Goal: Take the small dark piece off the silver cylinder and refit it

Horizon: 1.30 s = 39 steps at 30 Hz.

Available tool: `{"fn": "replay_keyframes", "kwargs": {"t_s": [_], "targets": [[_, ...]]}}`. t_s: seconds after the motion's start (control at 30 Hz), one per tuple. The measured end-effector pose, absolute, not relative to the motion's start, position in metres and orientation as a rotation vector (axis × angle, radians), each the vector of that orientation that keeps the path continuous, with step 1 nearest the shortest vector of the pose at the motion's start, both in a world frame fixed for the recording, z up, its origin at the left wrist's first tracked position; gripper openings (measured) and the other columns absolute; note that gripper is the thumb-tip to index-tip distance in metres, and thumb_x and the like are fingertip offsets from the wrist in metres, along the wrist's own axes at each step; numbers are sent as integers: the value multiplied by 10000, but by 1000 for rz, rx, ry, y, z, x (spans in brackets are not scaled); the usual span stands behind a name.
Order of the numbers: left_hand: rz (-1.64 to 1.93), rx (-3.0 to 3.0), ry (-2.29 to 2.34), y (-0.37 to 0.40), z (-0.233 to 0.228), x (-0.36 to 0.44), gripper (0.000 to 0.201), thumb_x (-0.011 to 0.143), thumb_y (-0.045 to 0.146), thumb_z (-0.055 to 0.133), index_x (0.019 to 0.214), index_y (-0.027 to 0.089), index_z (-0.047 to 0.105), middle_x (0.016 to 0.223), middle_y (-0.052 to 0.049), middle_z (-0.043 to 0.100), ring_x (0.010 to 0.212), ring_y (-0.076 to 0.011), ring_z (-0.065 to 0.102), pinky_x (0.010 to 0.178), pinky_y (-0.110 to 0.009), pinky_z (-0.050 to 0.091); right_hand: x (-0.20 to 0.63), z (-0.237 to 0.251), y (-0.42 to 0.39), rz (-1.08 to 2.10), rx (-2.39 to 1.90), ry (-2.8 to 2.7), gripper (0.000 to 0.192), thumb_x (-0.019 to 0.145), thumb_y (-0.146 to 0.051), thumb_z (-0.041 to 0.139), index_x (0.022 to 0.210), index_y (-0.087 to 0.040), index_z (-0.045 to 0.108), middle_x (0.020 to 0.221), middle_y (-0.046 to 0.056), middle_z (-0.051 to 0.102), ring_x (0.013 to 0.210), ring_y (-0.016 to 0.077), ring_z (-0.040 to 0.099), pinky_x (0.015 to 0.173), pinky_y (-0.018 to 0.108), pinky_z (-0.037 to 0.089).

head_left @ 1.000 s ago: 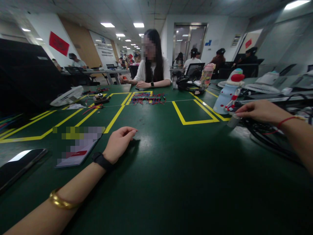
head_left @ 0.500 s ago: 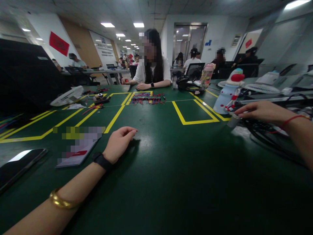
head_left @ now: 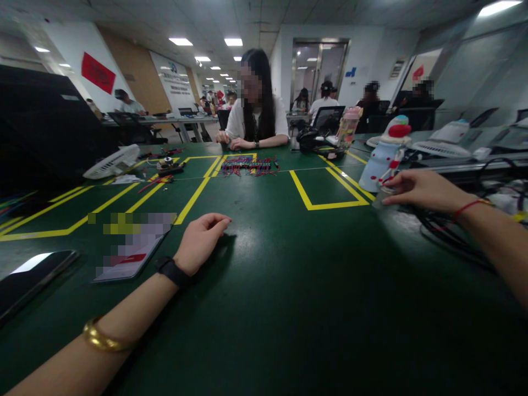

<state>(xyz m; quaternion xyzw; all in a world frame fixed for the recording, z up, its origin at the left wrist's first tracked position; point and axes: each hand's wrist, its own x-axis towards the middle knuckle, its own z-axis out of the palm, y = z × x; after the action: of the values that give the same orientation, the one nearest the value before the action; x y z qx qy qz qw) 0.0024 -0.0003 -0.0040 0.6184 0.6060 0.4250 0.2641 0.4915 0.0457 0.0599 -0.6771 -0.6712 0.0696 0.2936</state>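
My left hand (head_left: 202, 242) rests on the green table (head_left: 264, 308), its fingers curled and thumb against forefinger. Nothing shows between them. Beside that wrist lies a flat pale card-like item (head_left: 136, 258), partly pixelated, and farther left a dark phone (head_left: 37, 280). On the right, my right hand (head_left: 421, 187) pinches a small greyish, roughly cylindrical object (head_left: 380, 199); blur hides its exact kind. Just behind the fingertips stands a light blue bottle (head_left: 377, 165) with a red and white figure on it. Under this hand and forearm runs a coil of black cable (head_left: 447, 236).
Across the table sits a person (head_left: 258, 110), near a bundle of red and blue wires (head_left: 249, 165). Yellow tape (head_left: 338, 206) marks the tabletop. A white fan (head_left: 113, 162) lies at left beside a large black box-like shape (head_left: 45, 126). A pink-lidded bottle (head_left: 348, 129) stands at back right.
My right hand has moved a little left with the small greyish object, away from the cables. My left hand stays put. The person opposite has brought their hands closer together.
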Motion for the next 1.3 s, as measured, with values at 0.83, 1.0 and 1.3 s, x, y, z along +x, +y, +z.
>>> {"fn": "replay_keyframes", "kwargs": {"t_s": [0.83,1.0,1.3], "targets": [[921,2217,1148,-59,43,90,211,843,326,504,907,266,695,969,-35,628,903,-180,571,816,-322,442,274,-1,-50,1060,-884,-1974,525,712,-273,675,1150,-202,394,1092,56,573,966,126,585,860,311,504],[989,2166,1238,-58,44,90,200,837,352,514,826,239,680,913,-34,631,852,-183,575,748,-313,454,273,2,-53,1010,-853,-2029,431,746,-246,628,1126,-196,431,1062,51,581,956,120,579,850,290,495],[870,2109,1304,-54,21,71,151,779,361,594,803,264,707,873,-21,651,820,-187,592,759,-322,447,275,6,-54,816,-961,-2067,388,741,-220,594,1109,-196,476,1019,41,592,881,125,570,812,295,472]]}}
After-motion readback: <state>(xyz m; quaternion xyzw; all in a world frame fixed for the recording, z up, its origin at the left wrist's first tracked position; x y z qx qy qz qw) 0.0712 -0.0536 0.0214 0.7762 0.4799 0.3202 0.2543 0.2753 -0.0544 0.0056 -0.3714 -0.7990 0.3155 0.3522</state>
